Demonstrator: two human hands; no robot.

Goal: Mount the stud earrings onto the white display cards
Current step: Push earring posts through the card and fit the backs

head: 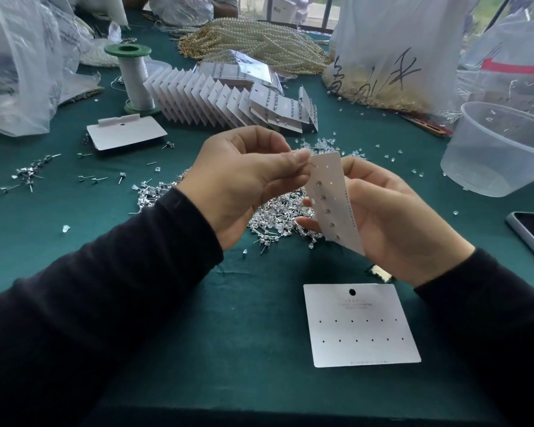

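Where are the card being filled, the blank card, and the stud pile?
held card (339, 198): head view, its middle.
blank card (359, 331): head view, bare centre.
stud pile (275, 217): head view, heap's centre.

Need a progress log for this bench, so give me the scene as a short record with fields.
left hand: pinches a stud at the top end of the held card
right hand: holds the held card from behind
held card: tilted on end; one row carries studs, other holes bare
blank card: lies flat nearer the person, all holes bare
stud pile: loose, under the hands
finished cards: fanned row behind, next to spool
tub: clear, far right
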